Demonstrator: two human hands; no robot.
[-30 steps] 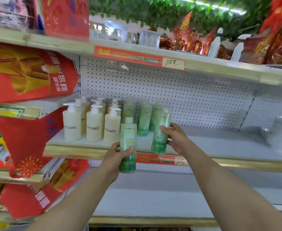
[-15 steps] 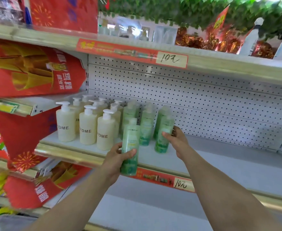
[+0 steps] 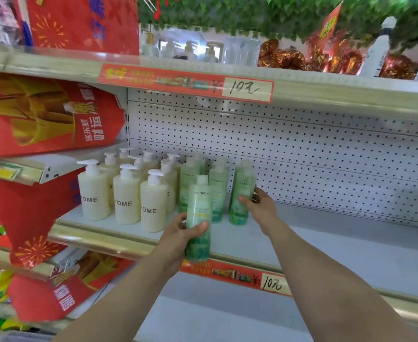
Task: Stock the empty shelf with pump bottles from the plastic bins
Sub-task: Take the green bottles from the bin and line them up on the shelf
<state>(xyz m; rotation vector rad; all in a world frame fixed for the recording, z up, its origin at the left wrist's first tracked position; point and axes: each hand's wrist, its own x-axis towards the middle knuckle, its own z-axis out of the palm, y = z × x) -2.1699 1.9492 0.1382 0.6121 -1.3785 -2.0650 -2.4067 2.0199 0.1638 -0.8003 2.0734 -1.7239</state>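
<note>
Pump bottles (image 3: 126,201) in cream stand grouped at the left end of the shelf (image 3: 363,243), with green bottles in rows just right of them; the left hand (image 3: 175,239) has its grip wrapped round the middle of one green bottle (image 3: 199,213), held upright over the shelf's near edge; the right hand (image 3: 263,208) pinches the rightmost standing bottle (image 3: 242,191) at mid-body, thumb in front, fingers behind. Smooth plastic probably slips a little and, if full, feels moderately heavy; holding the waist, not the cap, seems safest. Cream labels read "YOME", first letters hidden; green ones begin "SHIRO"; a price tag (image 3: 274,285) says "10元".
</note>
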